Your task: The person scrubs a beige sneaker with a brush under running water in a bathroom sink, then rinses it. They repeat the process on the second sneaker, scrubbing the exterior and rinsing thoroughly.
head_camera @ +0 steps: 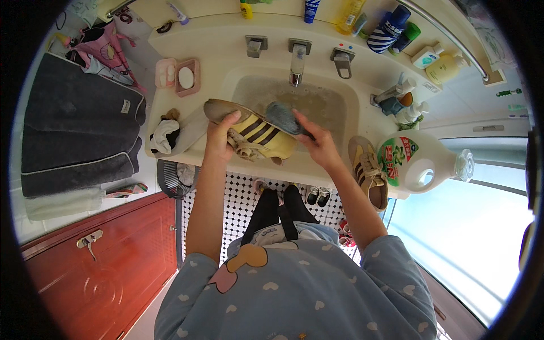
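A yellow sneaker with dark stripes (265,131) is tilted on its side over the near part of the sink basin (352,106). My left hand (222,134) grips it at the toe end, thumb on the upper. In my right hand (316,138) is a scrubbing brush (282,118), its blue-grey head against the edge of the sole. Cloudy water lies in the basin below the faucet (296,63). The matching sneaker (369,172) rests on the counter to the right, beside a large white detergent jug (418,161).
At the left stand pink soap dishes (187,77) and a bundle of black and white cloth (165,135). A dark basket (172,178) is below the counter edge. Bottles, among them a blue striped one (387,32), line the back ledge. Dark grey towels (80,123) hang at left.
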Demonstrator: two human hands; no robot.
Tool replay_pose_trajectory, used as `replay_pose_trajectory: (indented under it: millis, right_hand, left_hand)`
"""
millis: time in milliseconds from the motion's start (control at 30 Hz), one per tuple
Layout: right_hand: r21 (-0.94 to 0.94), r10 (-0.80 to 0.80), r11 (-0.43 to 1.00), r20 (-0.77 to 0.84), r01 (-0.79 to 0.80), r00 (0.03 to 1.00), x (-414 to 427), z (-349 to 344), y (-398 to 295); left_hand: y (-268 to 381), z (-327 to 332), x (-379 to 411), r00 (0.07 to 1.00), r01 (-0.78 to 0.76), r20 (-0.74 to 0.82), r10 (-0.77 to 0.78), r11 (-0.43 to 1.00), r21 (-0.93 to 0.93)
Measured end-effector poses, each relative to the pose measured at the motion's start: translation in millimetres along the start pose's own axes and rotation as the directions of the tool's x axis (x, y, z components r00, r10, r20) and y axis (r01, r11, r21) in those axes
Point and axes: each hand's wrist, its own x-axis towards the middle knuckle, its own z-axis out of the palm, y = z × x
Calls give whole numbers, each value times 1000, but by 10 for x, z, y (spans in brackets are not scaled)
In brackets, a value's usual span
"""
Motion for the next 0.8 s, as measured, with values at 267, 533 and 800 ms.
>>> replay_pose_trajectory:
  millis: [267,533,800]
  right_hand:
    - [-163,-12,986,112,30,994,580,274,-508]
    - [-239,127,968,197,-78,972,52,-111,-71]
    - [-174,-19,984,141,44,990,337,194,-256]
  left_hand:
    - [-342,99,-57,994,100,42,-98,993,-54]
    - [-174,-301,-6,991,9,-126,-36,978,-207]
    - [-429,-109,-123,994,82,-51,-93,979,-184]
